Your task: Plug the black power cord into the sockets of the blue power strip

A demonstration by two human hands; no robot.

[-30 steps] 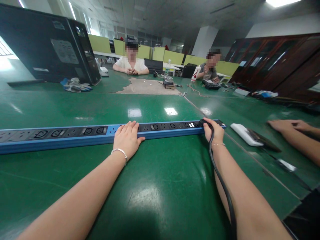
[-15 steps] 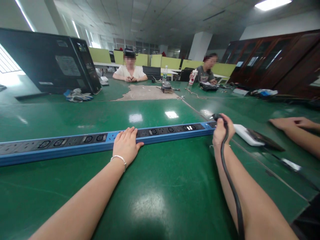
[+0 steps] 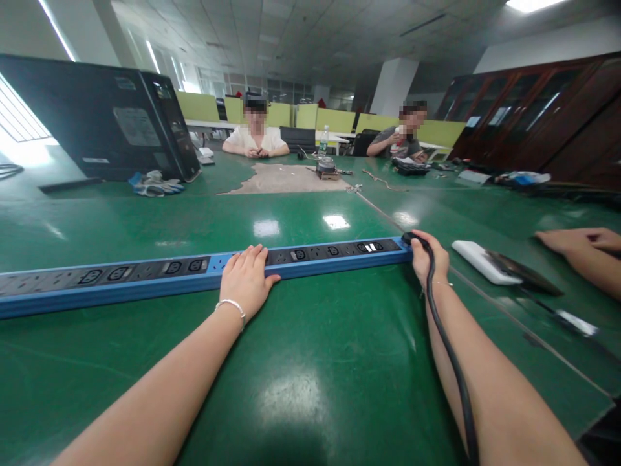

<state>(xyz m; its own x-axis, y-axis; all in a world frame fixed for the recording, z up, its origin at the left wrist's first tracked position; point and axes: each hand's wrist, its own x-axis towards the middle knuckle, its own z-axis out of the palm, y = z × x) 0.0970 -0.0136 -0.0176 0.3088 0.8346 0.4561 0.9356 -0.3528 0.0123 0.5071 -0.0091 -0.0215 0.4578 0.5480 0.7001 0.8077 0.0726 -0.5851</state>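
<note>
A long blue and black power strip (image 3: 165,277) with rows of sockets lies across the green table. My left hand (image 3: 245,275) is laid over its middle, fingers curled across the top and thumb along the near side. At the strip's right end, my right hand (image 3: 427,259) is closed around a black power plug (image 3: 410,238). The plug is down at the end socket; its prongs are hidden, so how deep they sit I cannot tell. From the plug a thick black cable (image 3: 449,349) runs down over my right forearm.
Right of my hand lie a white box-shaped device (image 3: 485,262) and a dark flat piece (image 3: 528,272), near another person's hands (image 3: 572,246). A black computer case (image 3: 111,123) and work gloves (image 3: 155,184) are at the back left. Two people sit across the table.
My right hand has lowered the plug from above the strip's right end onto the end socket. My left hand stays on the strip. The person at the back right has raised a hand holding a cup.
</note>
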